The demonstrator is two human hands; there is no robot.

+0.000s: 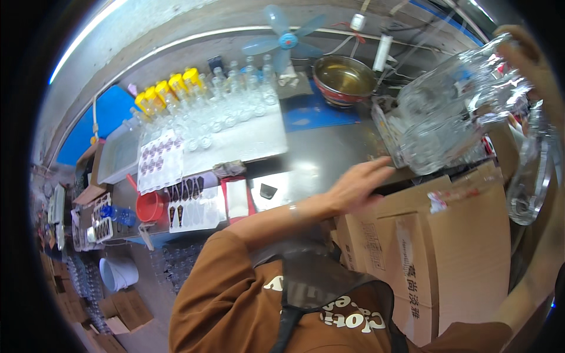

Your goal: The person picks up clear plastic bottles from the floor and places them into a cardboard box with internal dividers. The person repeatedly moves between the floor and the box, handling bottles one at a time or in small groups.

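At the right, a bundle of clear bottles (pixel 438 126) in shiny see-through plastic wrap is tilted above a cardboard box. My right hand (pixel 525 59), raised at the far right and partly smeared by motion, grips the upper end of the wrap. My left hand (pixel 362 186) reaches across to the right with its fingers stretched out, holding nothing. Its fingertips are near the bundle's lower end, close to the table edge. Another strip of crinkled clear plastic (pixel 532 170) hangs below my right hand.
Upright clear bottles (pixel 218 109) crowd a white board, with yellow-capped containers (pixel 170 88) behind. A metal bowl (pixel 344 79) and a blue fan (pixel 287 40) stand at the back. Label sheets (pixel 191 209) and a red pot (pixel 150 207) lie left. Cardboard boxes (pixel 465 247) stand before me.
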